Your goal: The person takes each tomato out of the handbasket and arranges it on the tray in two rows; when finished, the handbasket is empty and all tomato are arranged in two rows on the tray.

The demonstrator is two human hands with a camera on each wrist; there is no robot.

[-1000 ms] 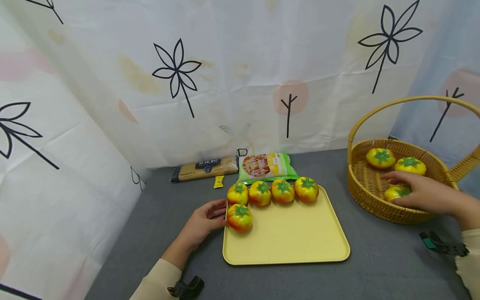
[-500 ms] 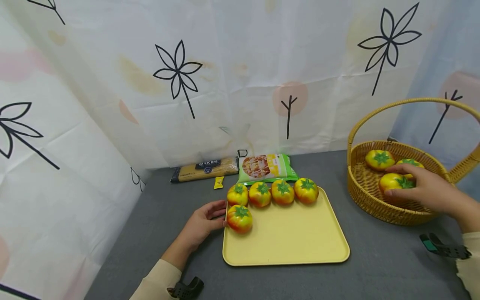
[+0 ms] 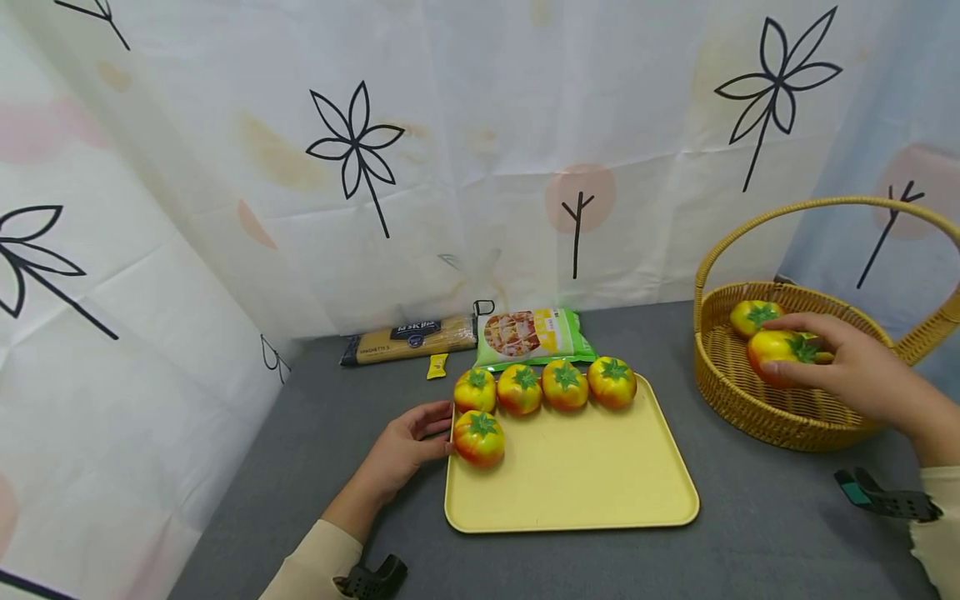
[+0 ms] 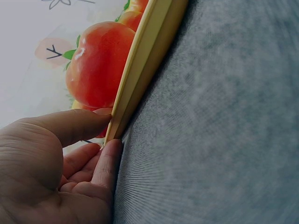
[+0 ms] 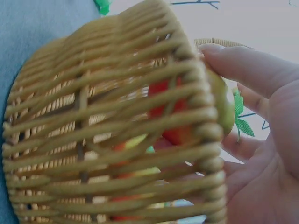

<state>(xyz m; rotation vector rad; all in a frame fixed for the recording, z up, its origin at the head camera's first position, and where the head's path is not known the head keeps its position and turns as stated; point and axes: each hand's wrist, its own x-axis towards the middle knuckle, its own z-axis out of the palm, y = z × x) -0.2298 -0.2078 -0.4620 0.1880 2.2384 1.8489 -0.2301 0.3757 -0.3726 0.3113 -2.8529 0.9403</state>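
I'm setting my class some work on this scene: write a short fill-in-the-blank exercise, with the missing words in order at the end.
1. The tray holds ____ tomato-like fruits.
2. The left hand pinches the rim of the ____.
3. The right hand grips another fruit at the woven ____ with the arched handle.
4. In front of the spaghetti pack lies a small packet whose colour is ____.

Missing words: five; tray; basket; yellow.
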